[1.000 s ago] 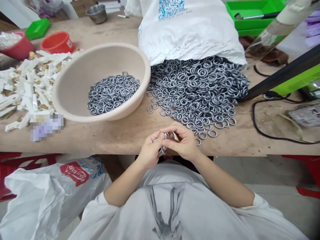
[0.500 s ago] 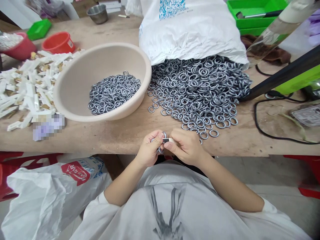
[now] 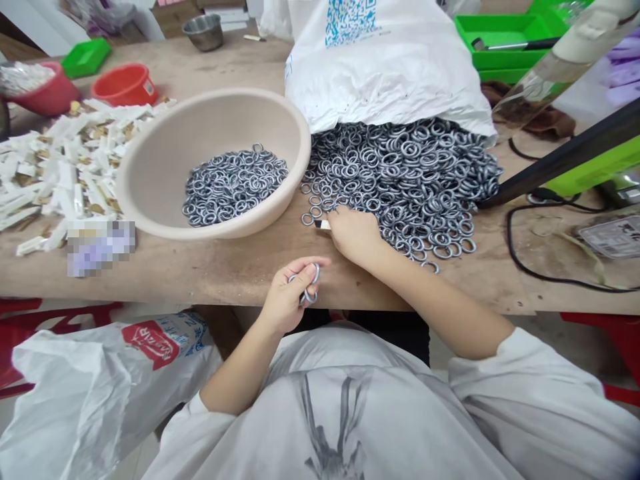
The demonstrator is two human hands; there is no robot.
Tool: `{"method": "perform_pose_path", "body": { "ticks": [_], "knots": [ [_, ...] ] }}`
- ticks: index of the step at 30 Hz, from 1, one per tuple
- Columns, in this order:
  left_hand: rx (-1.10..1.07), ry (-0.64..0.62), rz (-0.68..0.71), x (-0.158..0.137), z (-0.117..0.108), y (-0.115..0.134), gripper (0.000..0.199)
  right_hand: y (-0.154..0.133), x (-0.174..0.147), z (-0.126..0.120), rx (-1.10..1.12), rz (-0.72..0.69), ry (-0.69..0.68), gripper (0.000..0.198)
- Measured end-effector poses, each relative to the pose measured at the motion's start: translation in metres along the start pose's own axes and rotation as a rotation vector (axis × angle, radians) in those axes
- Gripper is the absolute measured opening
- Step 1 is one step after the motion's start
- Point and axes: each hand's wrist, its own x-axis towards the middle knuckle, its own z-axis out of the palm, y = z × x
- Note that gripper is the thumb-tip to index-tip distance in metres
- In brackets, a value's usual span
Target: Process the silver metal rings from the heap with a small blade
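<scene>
Head | left hand (image 3: 283, 297), fingers clamped on held rings (image 3: 311, 299) | right hand (image 3: 356, 235), clamped round dark-tipped tool (image 3: 323, 225) by ring pile (image 3: 415, 167) | tip best kept clear of rings

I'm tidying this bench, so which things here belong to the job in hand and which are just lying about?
Seemingly in use:
rings in left hand
small tool in right hand
ring pile
basin

Seemingly lying about:
orange-red bowl
metal bowl
brown cloth

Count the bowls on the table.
4: beige bowl beside the ring pile, red bowl and pinkish-red bowl at rear left, metal bowl at back. More may be hidden.
</scene>
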Motion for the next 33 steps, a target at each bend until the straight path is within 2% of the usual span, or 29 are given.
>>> {"method": "perform_pose_path", "body": {
  "ticks": [2, 4, 5, 7, 9, 10, 12, 14, 16, 18, 20, 23, 26, 33],
  "knots": [
    [-0.04, 0.049, 0.009, 0.002, -0.002, 0.005, 0.039, 0.002, 0.005, -0.001, 0.027, -0.007, 0.003, 0.01],
    [-0.093, 0.11, 0.006, 0.004, -0.004, 0.009, 0.038, 0.008, 0.0, -0.001, 0.276, -0.032, 0.03, 0.006],
    [-0.12, 0.127, 0.001, 0.005, -0.004, 0.01, 0.037, 0.01, -0.007, -0.001, 0.496, -0.068, 0.043, 0.012],
    [-0.165, 0.123, -0.007, 0.007, -0.002, 0.009, 0.035, 0.01, -0.027, -0.001, 1.128, -0.195, 0.002, 0.026],
    [-0.172, 0.101, -0.007, 0.008, 0.004, 0.003, 0.037, 0.001, -0.05, 0.001, 1.631, -0.222, 0.04, 0.034],
    [-0.153, 0.095, -0.007, 0.009, 0.008, -0.001, 0.04, -0.006, -0.061, 0.003, 1.792, -0.236, 0.024, 0.038],
    [-0.094, 0.089, -0.002, 0.009, 0.018, -0.01, 0.047, -0.022, -0.078, 0.01, 1.971, -0.161, 0.0, 0.039],
    [-0.063, 0.076, 0.006, 0.01, 0.025, -0.018, 0.051, -0.032, -0.085, 0.019, 1.976, -0.068, 0.122, 0.036],
    [-0.071, 0.054, 0.006, 0.011, 0.028, -0.021, 0.052, -0.032, -0.088, 0.026, 1.868, -0.012, 0.286, 0.032],
    [-0.079, 0.032, -0.012, 0.011, 0.028, -0.019, 0.05, -0.023, -0.089, 0.027, 1.634, -0.046, 0.421, 0.036],
    [-0.086, 0.022, -0.042, 0.012, 0.028, -0.014, 0.048, -0.012, -0.091, 0.023, 1.311, -0.166, 0.491, 0.046],
    [-0.12, 0.055, -0.1, 0.01, 0.03, -0.007, 0.05, -0.002, -0.096, 0.017, 0.931, -0.291, 0.482, 0.063],
    [-0.141, 0.093, -0.121, 0.008, 0.035, -0.006, 0.052, -0.002, -0.099, 0.015, 0.738, -0.271, 0.472, 0.069],
    [-0.163, 0.133, -0.185, 0.004, 0.039, -0.006, 0.057, -0.004, -0.098, 0.014, 0.645, -0.292, 0.507, 0.068]
  ]
}}
